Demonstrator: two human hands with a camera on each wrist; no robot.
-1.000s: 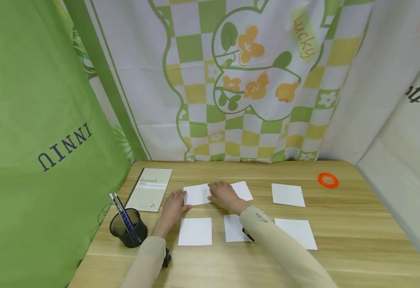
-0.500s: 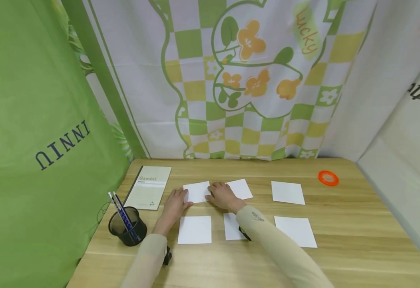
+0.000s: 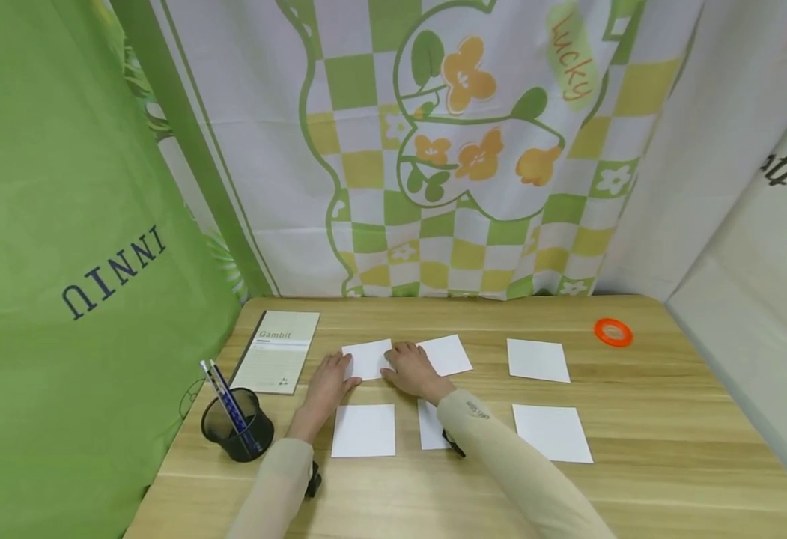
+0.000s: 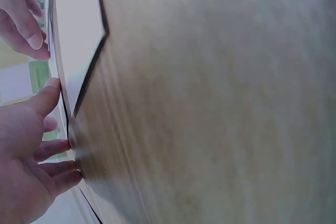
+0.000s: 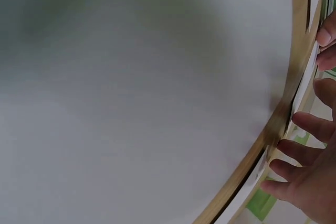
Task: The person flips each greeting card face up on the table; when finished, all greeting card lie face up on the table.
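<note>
A square white card (image 3: 368,360) lies in the back row on the wooden table, between my two hands. At its left edge my left hand (image 3: 329,382) rests with thumb and fingers spread. My right hand (image 3: 415,372) lies over its right edge and partly over the left side of another white card (image 3: 447,355). Both hands have loosely extended fingers; in the left wrist view, the left fingertips (image 4: 73,177) touch down at the surface. A front-row card (image 3: 363,430) lies below the left hand, and the right sleeve covers part of the middle front card (image 3: 431,427).
Two more white cards lie to the right, one at the back (image 3: 538,361) and one in front (image 3: 553,434). A notepad (image 3: 278,352) and a black mesh pen cup (image 3: 238,427) with pencils stand left. An orange tape roll (image 3: 612,332) lies back right.
My right hand has slid slightly left, uncovering more of the card beside it. The left hand stays at the card's left edge. The head view has shifted a little.
</note>
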